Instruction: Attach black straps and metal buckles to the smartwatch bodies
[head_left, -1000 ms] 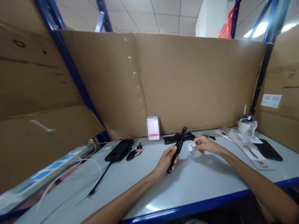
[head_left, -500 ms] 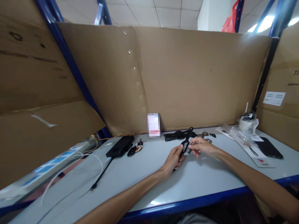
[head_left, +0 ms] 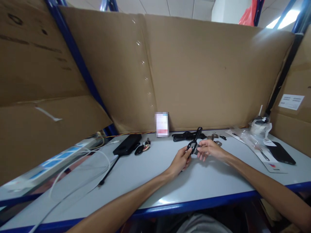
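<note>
My left hand (head_left: 181, 159) is closed around a long black tool (head_left: 199, 132) with a wider, frame-like middle part; I cannot make out its exact kind. The tool is tilted, its far end pointing up and away from me. From the right, my right hand (head_left: 208, 149) pinches a small flat grey metal piece (head_left: 197, 149) against or right beside that middle part. Behind the hands lie a bundle of black straps or cables (head_left: 186, 136), a few small metal parts (head_left: 214, 135) and a small black piece (head_left: 223, 137).
Left on the grey table are a black box-shaped device (head_left: 128, 144), keys with a black fob (head_left: 139, 150), white cables and a power strip (head_left: 53, 161). To the right are a black phone (head_left: 283, 153), opened packaging (head_left: 269, 163) and a plastic cup (head_left: 259, 127). Cardboard (head_left: 194, 74) walls the back.
The camera view has shifted slightly. The tool has turned a little in my left hand, so its frame-like middle shows more. My right hand keeps the grey metal piece beside it.
</note>
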Motion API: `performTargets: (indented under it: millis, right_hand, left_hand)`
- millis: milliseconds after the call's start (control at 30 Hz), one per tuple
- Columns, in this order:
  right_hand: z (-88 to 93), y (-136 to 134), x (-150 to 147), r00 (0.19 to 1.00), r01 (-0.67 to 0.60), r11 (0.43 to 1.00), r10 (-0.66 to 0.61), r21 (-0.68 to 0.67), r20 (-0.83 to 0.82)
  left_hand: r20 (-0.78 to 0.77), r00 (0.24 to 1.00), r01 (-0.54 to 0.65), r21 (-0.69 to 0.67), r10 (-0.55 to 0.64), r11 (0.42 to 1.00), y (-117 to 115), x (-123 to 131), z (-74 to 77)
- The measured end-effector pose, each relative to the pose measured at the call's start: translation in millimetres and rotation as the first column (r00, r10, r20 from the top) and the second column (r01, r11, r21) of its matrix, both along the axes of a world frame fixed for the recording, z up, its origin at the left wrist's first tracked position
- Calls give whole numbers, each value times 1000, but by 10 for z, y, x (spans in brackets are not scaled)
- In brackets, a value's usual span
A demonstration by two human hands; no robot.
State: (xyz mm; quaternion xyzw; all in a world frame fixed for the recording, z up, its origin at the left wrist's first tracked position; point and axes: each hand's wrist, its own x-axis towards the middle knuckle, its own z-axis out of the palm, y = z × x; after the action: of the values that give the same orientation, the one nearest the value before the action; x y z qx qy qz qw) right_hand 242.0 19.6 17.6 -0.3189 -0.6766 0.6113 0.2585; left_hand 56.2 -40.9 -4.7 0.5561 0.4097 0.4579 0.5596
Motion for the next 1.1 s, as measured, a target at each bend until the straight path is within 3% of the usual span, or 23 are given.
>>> performTargets:
  millis: [167, 533, 900, 1100]
  right_hand:
    - [-6, -16, -26, 1000, 2, 1000, -1, 22, -31]
    - [35, -8, 15, 1000, -19, 997, 19, 80, -3]
    - [-17, 59, 17, 999, -14, 991, 8, 131, 46]
    - [80, 36, 38, 997, -33, 992, 23, 125, 80]
  left_hand:
    - [-33, 999, 41, 52, -39, 998, -22, 13, 7]
    - [-9, 999, 40, 32, -40, 999, -55, 22, 26]
    - [41, 997, 72, -25, -71, 997, -53, 27, 44]
    - [39, 997, 76, -72, -73, 994, -70, 17, 50]
